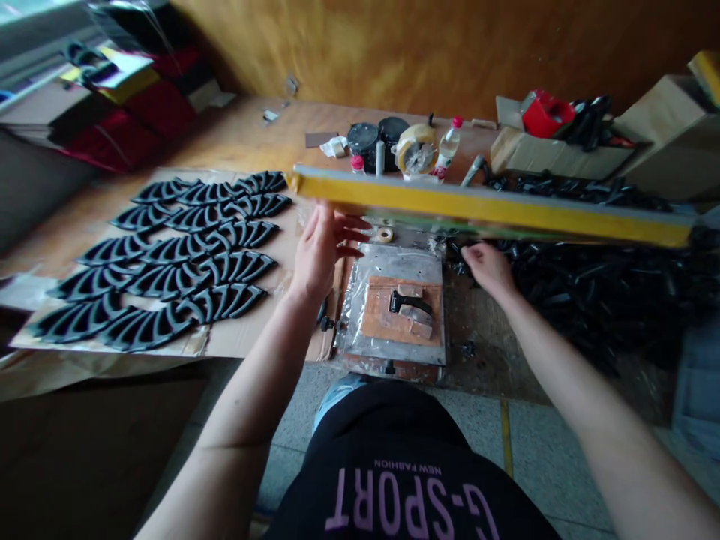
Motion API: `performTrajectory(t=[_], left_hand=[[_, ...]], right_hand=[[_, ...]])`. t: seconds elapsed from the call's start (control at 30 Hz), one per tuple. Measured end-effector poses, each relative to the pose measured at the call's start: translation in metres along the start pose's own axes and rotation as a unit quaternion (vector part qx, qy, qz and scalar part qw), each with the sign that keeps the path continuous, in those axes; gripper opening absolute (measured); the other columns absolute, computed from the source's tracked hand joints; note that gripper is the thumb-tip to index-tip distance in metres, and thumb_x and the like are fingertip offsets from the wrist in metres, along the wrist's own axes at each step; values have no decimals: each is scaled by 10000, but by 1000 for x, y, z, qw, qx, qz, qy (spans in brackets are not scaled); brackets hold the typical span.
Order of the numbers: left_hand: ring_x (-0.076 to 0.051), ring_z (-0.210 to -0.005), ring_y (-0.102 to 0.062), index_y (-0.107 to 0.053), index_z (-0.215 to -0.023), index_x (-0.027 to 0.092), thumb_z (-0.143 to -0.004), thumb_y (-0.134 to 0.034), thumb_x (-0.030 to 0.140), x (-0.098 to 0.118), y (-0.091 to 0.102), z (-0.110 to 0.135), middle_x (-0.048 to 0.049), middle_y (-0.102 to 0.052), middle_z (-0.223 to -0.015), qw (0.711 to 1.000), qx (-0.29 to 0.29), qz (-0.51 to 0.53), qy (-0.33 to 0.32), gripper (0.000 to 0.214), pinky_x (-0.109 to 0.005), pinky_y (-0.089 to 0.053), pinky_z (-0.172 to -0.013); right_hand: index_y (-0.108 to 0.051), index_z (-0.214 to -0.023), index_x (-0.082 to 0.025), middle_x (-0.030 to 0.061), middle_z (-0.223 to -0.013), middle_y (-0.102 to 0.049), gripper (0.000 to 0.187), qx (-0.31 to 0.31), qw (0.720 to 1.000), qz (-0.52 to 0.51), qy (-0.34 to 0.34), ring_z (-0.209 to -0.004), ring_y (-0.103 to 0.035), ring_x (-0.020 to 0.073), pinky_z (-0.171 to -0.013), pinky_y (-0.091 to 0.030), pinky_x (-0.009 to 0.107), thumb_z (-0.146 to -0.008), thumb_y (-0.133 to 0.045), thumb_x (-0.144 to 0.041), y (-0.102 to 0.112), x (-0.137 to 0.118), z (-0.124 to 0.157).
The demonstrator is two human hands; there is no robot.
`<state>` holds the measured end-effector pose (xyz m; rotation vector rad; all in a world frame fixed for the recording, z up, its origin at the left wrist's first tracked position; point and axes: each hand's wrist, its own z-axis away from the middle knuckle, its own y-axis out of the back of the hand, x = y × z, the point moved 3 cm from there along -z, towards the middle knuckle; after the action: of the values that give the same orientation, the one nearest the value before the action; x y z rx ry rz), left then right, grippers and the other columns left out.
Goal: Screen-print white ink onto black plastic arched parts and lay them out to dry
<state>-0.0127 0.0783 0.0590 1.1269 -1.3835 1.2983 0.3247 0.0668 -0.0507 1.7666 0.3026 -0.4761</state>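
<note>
Left hand (320, 251) flat, fingers spread, empty, just beside left end of yellow frame (489, 206). Right hand (487, 268) curled into black parts pile (596, 285) at bench's right side; grasp cannot be told. Parts likely light, stiff, smooth plastic; pinch by narrow end

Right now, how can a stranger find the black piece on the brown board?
Look under the long yellow frame, at the silvery plate. On its brown board lies one black piece, alone; the others form rows at left or a heap at right.
</note>
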Motion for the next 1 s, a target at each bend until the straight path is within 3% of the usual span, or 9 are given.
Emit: performTrajectory(t=[0.07, 0.17, 0.23, 0.3, 0.4, 0.53, 0.77, 0.9, 1.0], left_hand=[[-137, -738, -672, -601, -1195, 176, -901, -428, 630, -4, -6, -5, -62, -701, -816, 1000, 21, 4, 0, 568, -215, -510, -578], [-147, -791, -680, -559, -1249, 205, -904, -396, 651, -34, -9, 19, -81, -724, -935, 999, 35, 10, 34, 587, -233, -524, -612], [-186, -816, -691, -580, -1222, 172, -882, -425, 669, -70, -12, 53, -131, -724, -1025, 988, -36, -9, 150, 621, -264, -533, -606], [-250, -900, -697, -581, -1237, 139, -854, -474, 675, -107, -16, 93, -192, -688, -1164, 946, -124, -24, 299, 668, -305, -548, -612], [-303, -1092, -647, -489, -1364, 147, -872, -462, 648, -139, -16, 133, -207, -549, -1390, 905, -123, 9, 408, 702, -351, -569, -686], [-296, -1089, -648, -512, -1342, 130, -880, -454, 639, -149, -6, 145, -215, -557, -1378, 905, -81, 48, 415, 690, -358, -562, -728], [-291, -1069, -646, -561, -1280, 177, -835, -540, 632, -159, -8, 148, -188, -590, -1338, 909, -75, 74, 403, 637, -333, -550, -690], [-257, -956, -677, -592, -1109, 174, -833, -488, 684, -154, -13, 138, -146, -662, -1146, 931, -36, 89, 351, 589, -303, -551, -622], [-218, -781, -690, -555, -979, 167, -855, -456, 670, -152, 19, 133, -101, -674, -937, 944, 64, 46, 322, 527, -285, -541, -549]], right_hand=[[-657, -869, -171, 83, -911, -655, 378, -111, 993, 29, 42, -844, -606, 205, -768, -455, 312, -905, -531, -525, -35, -15, 39], [-631, -897, -152, 129, -1029, -640, 251, -193, 970, 108, 105, -988, -585, 234, -852, -422, 314, -913, -578, -396, -69, -50, 80], [-602, -948, -145, 132, -1011, -650, 157, -224, 959, 142, 100, -991, -585, 235, -843, -405, 307, -937, -542, -290, -74, -67, 89], [-574, -991, -154, 115, -984, -660, 114, -238, 956, 144, 90, -955, -597, 223, -807, -397, 296, -955, -490, -221, -72, -83, 89], [-553, -1008, -167, 110, -968, -655, 126, -223, 956, 137, 132, -955, -596, 229, -802, -389, 304, -969, -436, -193, -70, -109, 86], [-549, -951, -180, 126, -959, -626, 87, -197, 954, 123, 191, -947, -584, 268, -781, -398, 336, -946, -488, -241, -77, -128, 92], [-500, -840, -225, 47, -798, -608, 59, -179, 970, 48, 158, -740, -593, 224, -648, -394, 309, -868, -546, -249, -79, -115, 97], [-503, -832, -222, 59, -821, -627, 64, -192, 959, -7, 208, -784, -603, 221, -676, -405, 304, -868, -486, -171, -87, -153, 102], [-542, -889, -208, 60, -869, -648, 97, -251, 933, -52, 252, -809, -607, 200, -699, -414, 286, -885, -469, -144, -105, -196, 104]])
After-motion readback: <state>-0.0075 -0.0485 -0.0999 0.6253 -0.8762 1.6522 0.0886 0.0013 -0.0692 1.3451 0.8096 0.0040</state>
